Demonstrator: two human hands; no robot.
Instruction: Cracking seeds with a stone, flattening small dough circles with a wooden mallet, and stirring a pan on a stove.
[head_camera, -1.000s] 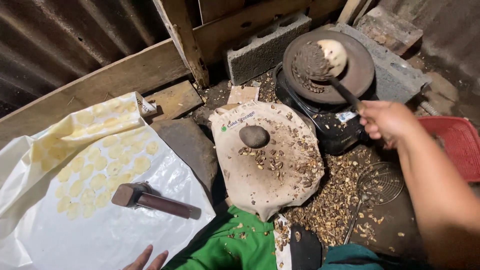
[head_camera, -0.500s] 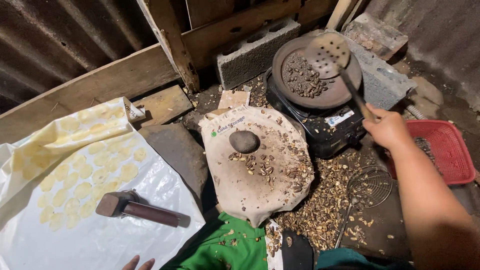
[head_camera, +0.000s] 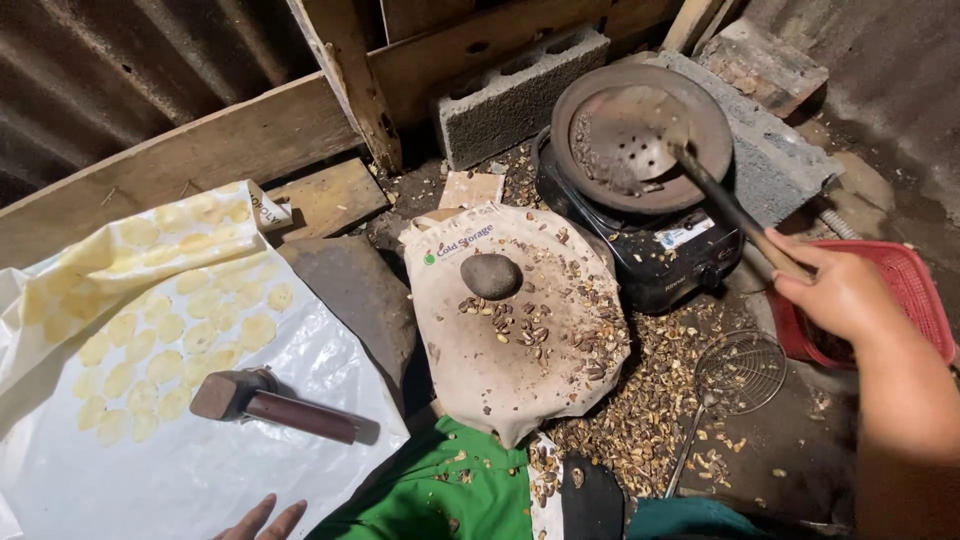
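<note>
My right hand (head_camera: 845, 295) grips the long handle of a perforated metal skimmer (head_camera: 640, 130), whose round head rests in a dark round pan (head_camera: 700, 100) holding roasted seeds. The pan sits on a small black stove (head_camera: 660, 255). Only the fingertips of my left hand (head_camera: 262, 520) show at the bottom edge, fingers apart, resting on a white plastic sheet (head_camera: 180, 470). A wooden mallet (head_camera: 270, 405) lies on that sheet near several flat pale yellow discs (head_camera: 150, 340). A rounded stone (head_camera: 490, 275) sits on a cloth-covered slab (head_camera: 500, 370) strewn with seed shells.
A wire strainer (head_camera: 740, 375) lies on the ground among shells. A red plastic basket (head_camera: 910, 290) is at the right. A concrete block (head_camera: 520, 95) and wooden beams (head_camera: 200, 150) line the corrugated wall behind. Green cloth (head_camera: 450, 495) covers my lap.
The skimmer head has swung left and down into the pan over the seeds. My right hand has shifted slightly right on the handle. The view has moved a little.
</note>
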